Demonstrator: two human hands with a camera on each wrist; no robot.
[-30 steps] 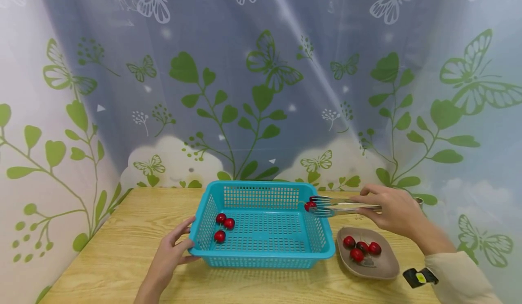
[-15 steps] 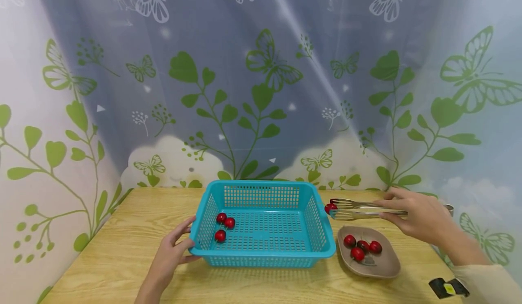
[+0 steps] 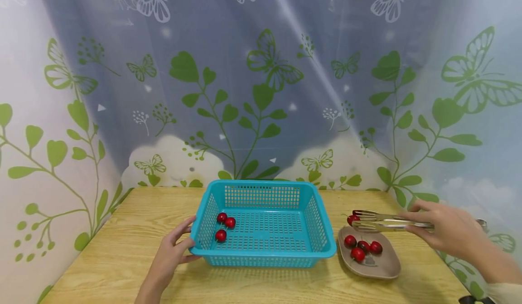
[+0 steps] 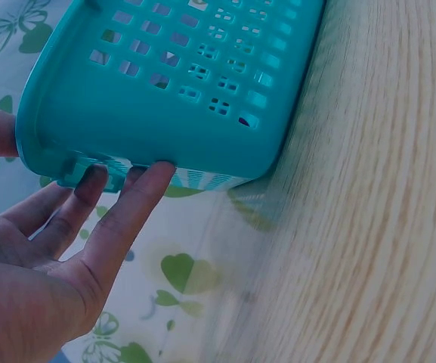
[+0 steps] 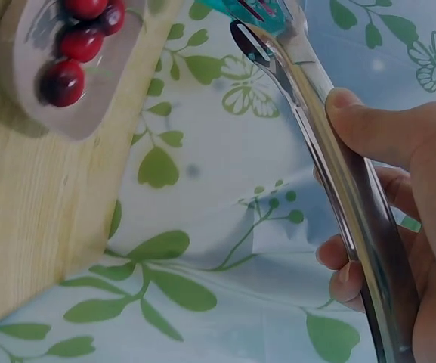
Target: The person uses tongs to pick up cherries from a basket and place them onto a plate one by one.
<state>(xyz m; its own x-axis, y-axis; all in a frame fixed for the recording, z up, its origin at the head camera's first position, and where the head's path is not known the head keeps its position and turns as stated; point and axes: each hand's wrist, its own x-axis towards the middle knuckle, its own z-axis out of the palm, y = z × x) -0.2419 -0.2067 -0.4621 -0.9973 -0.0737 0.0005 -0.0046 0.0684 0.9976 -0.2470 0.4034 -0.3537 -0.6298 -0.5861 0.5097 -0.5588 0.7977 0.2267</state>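
Note:
A blue perforated plastic basket (image 3: 263, 253) stands mid-table with three red cherries (image 3: 220, 236) in its left part. My left hand (image 3: 169, 252) grips the basket's left rim, with the fingers against the end wall in the left wrist view. My right hand (image 3: 448, 229) holds metal tongs (image 5: 331, 151) with fork-shaped ends. Between the tongs' tips is a cherry (image 3: 351, 220), above the far left edge of a brown plate (image 3: 385, 267). Several cherries (image 3: 358, 254) lie on that plate, right of the basket. The tongs' tips partly hide the held cherry.
The light wooden table (image 3: 114, 240) ends at the right, just past the plate. A curtain (image 3: 244, 113) printed with butterflies and leaves hangs right behind the table and along both sides.
My right hand has carried the tongs and cherry rightward, from over the basket's right wall to the plate's far edge. My left hand and the basket stay in place.

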